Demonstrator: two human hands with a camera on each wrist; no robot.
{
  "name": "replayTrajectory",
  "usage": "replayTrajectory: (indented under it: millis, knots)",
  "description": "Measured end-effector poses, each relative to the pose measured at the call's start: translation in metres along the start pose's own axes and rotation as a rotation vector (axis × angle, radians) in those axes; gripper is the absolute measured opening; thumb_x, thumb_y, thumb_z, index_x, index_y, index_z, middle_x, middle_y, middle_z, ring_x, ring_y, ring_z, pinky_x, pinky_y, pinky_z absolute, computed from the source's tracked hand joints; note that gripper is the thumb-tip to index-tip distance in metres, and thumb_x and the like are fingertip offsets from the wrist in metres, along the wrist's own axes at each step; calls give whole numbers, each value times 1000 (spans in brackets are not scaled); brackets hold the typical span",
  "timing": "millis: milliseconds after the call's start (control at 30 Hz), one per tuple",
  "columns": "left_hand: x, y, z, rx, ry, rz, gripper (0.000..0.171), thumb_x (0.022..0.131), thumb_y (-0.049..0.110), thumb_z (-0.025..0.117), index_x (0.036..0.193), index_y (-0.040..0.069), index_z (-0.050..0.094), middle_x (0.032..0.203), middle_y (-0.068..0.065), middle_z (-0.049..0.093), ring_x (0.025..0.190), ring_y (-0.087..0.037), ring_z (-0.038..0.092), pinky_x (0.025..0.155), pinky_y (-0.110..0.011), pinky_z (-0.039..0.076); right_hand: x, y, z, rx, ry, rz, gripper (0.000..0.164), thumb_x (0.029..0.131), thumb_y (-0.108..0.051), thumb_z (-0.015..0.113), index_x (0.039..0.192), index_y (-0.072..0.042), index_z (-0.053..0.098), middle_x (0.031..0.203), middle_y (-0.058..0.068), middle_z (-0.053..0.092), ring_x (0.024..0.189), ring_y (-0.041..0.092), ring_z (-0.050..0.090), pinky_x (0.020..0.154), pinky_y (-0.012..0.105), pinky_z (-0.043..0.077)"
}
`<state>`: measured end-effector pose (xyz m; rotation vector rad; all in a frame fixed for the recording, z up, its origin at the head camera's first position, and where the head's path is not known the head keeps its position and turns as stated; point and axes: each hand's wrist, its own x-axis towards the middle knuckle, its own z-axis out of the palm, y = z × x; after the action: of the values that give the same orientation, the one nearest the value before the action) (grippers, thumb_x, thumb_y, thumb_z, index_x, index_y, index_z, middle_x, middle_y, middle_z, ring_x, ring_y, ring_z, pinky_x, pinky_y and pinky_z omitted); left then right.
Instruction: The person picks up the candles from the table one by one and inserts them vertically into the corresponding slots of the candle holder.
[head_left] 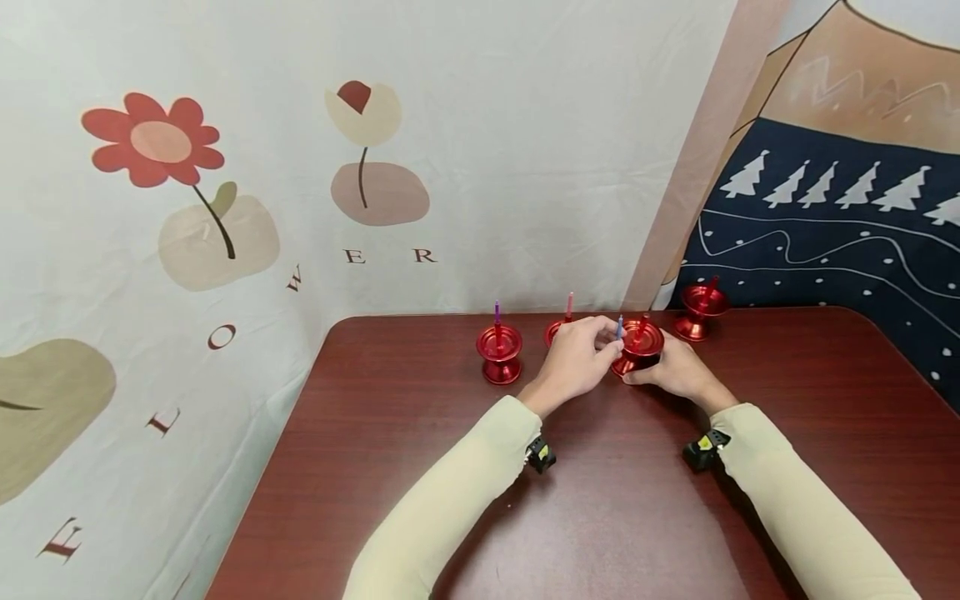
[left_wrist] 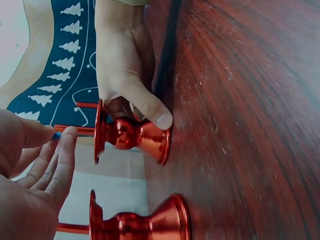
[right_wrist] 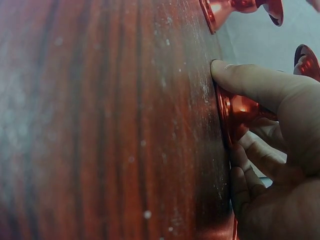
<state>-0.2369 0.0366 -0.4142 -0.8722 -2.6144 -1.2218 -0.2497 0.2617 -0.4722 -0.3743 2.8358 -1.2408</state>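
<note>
My left hand (head_left: 573, 358) pinches a thin blue candle (head_left: 619, 327) between thumb and fingers. In the left wrist view most of that candle is hidden, with a bit of blue showing at the fingertips beside the red stem tube (left_wrist: 80, 129) of a shiny red candle holder (left_wrist: 123, 133). My right hand (head_left: 681, 371) grips this same holder low down, its thumb (left_wrist: 149, 107) against the flared base and its other fingers behind. The holder stands upright on the table; the right wrist view shows its base (right_wrist: 235, 112) between thumb and fingers.
A red holder (head_left: 500, 348) with a purple candle (head_left: 497, 312) stands to the left. Behind my left hand, another holder (head_left: 551, 333) bears a pink candle (head_left: 570, 304). A further holder (head_left: 701, 307) stands at the back right of the brown table (head_left: 375, 417), near the wall hanging (head_left: 825, 225).
</note>
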Motion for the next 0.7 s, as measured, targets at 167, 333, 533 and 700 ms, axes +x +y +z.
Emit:
replayTrajectory:
  millis: [167,333,533,700]
  knots:
    - [8,4,8,-43,77,-12,15,106,14,76,119,6,78,111,-3,81,97,-6,76,88,-12,52,1,0,2,-23,6,-8,91,79,-15,100,151,11,51,143,34,63,130,50,61,116,67,43]
    - [16,7,12,-54,181,38,13,105,13,75,116,6,79,109,-5,81,97,-9,76,89,-11,51,2,-1,3,-29,-9,-10,94,78,-17,100,153,12,50,142,33,64,129,49,62,115,67,44]
    - [24,9,13,-46,223,51,15,107,15,73,116,7,82,113,-4,82,105,-13,76,95,-18,51,2,-1,5,-44,-15,-30,90,77,-17,101,148,12,54,138,32,67,125,48,65,113,65,46]
    - [28,10,14,-43,219,46,17,109,19,71,117,10,83,115,-2,83,108,-14,75,98,-23,51,2,-3,4,-48,-33,-20,90,78,-19,100,148,11,54,139,31,67,126,48,64,113,66,46]
